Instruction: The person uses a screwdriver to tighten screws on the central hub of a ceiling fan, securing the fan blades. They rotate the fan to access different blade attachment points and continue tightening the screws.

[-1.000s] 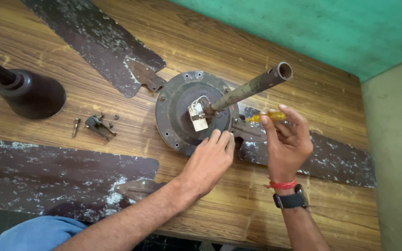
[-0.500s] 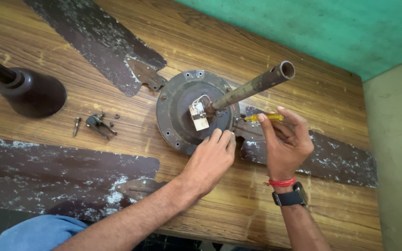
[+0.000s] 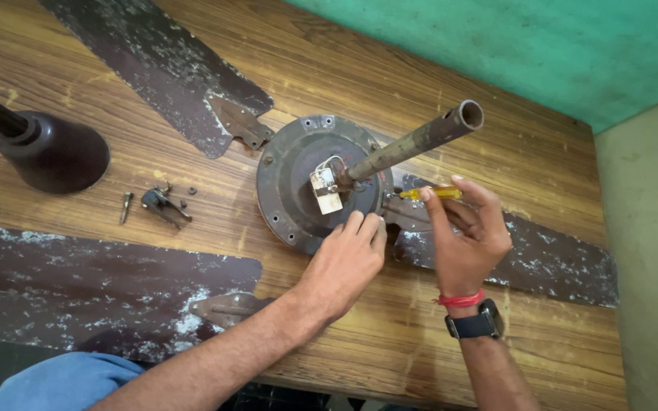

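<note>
At about nine o'clock from the motor lies a dark bell-shaped canopy cover (image 3: pixel 51 156) on its side, set well apart from the work. Nearer, still at nine o'clock, loose screws and a small clip (image 3: pixel 163 204) sit together on the desk (image 3: pixel 542 152), likely grouped so they don't scatter. A worn fan blade (image 3: pixel 154 65) lies at eleven o'clock and another fan blade (image 3: pixel 93 297) at seven o'clock, both detached and flat. The round fan motor (image 3: pixel 295 179) rests mid-desk with its down rod (image 3: pixel 413 143) slanting up toward two o'clock. The left hand (image 3: pixel 340 266) presses on the housing's rim at five o'clock, fingers curled and flat against it, gripping nothing, seemingly to stop it turning. The right hand (image 3: pixel 466 240) has its fingers pinched shut around a yellow-handled screwdriver (image 3: pixel 428 193), held level with its tip at the housing's three o'clock edge, where the third fan blade (image 3: pixel 550 259) is still joined by its bracket
</note>
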